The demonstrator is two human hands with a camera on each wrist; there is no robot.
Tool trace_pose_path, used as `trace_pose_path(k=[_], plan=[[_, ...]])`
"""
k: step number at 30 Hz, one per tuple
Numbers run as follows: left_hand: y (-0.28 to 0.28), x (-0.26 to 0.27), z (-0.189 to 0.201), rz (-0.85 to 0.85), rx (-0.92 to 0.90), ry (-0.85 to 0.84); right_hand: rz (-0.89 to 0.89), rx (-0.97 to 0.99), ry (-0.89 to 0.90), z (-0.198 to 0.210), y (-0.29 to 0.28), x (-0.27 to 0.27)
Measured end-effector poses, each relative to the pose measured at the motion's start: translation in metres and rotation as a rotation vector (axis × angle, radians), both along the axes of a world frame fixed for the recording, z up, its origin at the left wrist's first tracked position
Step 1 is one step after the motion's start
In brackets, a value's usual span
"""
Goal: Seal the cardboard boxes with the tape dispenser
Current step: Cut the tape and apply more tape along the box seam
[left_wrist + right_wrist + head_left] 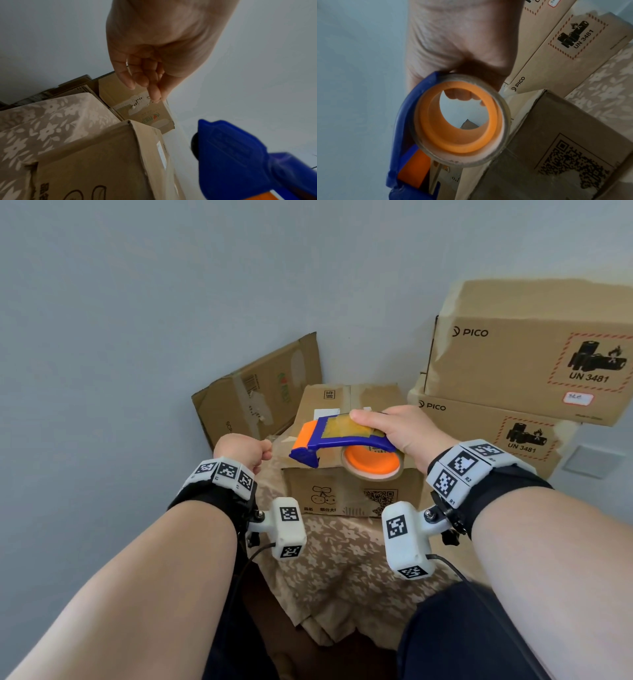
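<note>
My right hand (400, 429) grips the blue and orange tape dispenser (342, 436) by its rear, thumb laid on top. It hovers just above a small cardboard box (342, 494) printed with cherries and a QR code. The clear tape roll (460, 121) on its orange hub fills the right wrist view, with the box (556, 135) below it. My left hand (243, 450) hangs left of the dispenser's nose, fingers curled. In the left wrist view its fingertips (154, 94) meet the thumb with nothing visible between them, beside the dispenser's blue nose (240, 155).
The box stands on a flower-patterned cloth (342, 559). A flattened cardboard box (257, 395) leans on the wall behind it at the left. Two stacked PICO boxes (513, 364) stand close at the right. My knees are below the cloth's near edge.
</note>
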State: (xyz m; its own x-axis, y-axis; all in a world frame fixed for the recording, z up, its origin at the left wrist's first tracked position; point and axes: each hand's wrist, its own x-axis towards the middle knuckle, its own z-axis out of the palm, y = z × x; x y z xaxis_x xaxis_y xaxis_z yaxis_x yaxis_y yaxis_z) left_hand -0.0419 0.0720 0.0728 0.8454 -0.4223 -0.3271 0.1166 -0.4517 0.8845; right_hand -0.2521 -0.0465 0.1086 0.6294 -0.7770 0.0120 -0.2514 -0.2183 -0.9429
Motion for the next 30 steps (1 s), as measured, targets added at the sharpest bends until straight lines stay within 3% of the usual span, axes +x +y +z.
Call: trace_pose_path(k=[18,30], plan=[[0.020,0.008,-0.045,0.036,-0.037,0.000,0.003,-0.302,0.285,-0.006,-0.004,0.039],[0.023,0.013,-0.060,0.052,-0.054,-0.077,-0.004,-0.320,0.357,-0.006,-0.005,0.047]])
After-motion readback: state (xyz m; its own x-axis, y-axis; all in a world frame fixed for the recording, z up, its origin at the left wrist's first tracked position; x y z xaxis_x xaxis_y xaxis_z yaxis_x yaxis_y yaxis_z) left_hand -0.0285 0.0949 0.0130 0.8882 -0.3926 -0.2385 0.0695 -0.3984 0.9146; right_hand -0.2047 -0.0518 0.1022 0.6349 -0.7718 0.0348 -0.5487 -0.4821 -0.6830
